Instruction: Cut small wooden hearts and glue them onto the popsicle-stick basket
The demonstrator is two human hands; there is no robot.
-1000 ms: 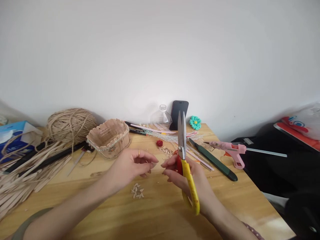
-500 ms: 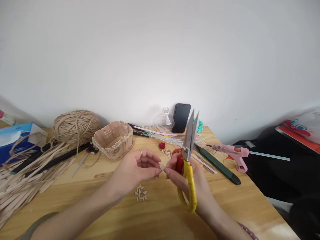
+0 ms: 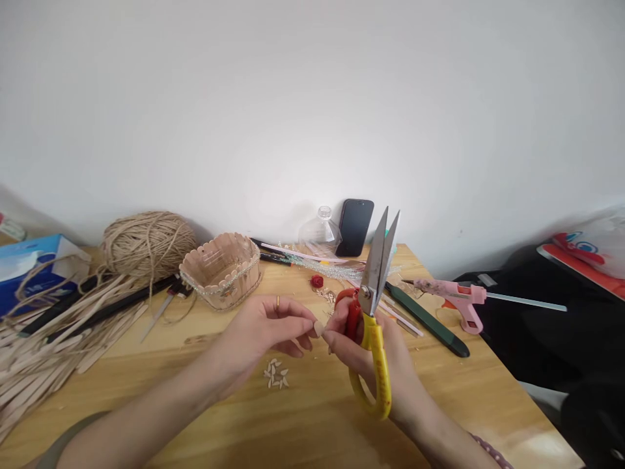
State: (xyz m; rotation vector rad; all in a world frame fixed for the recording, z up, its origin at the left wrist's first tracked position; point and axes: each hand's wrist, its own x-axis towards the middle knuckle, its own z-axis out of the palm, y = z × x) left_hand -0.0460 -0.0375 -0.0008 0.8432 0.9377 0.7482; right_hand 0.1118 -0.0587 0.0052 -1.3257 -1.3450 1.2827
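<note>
My left hand [image 3: 268,329] pinches a small pale wooden piece [image 3: 318,328] between thumb and forefinger. The fingertips of my right hand [image 3: 396,365] meet the other side of that piece. Scissors [image 3: 374,293] with red and yellow handles hang in my right hand, blades pointing up and slightly parted, apart from the piece. Below the left hand, several small pointed wooden chips [image 3: 276,374] lie in a loose heap on the table [image 3: 234,423]. A scalloped wooden basket [image 3: 222,273] with a beaded trim stands beyond my left hand.
At left lie a twine ball [image 3: 149,244], craft sticks [image 3: 29,365] and a blue tissue box [image 3: 39,260]. A red rose [image 3: 317,281], clear bottle top [image 3: 322,231] and phone [image 3: 355,228] sit behind. A green-handled tool [image 3: 430,319] and pink glue gun [image 3: 459,299] are at right.
The scissors have shifted slightly to the right and tilted with my right hand. My left fingers have moved a little, and more of the wooden piece shows between the hands.
</note>
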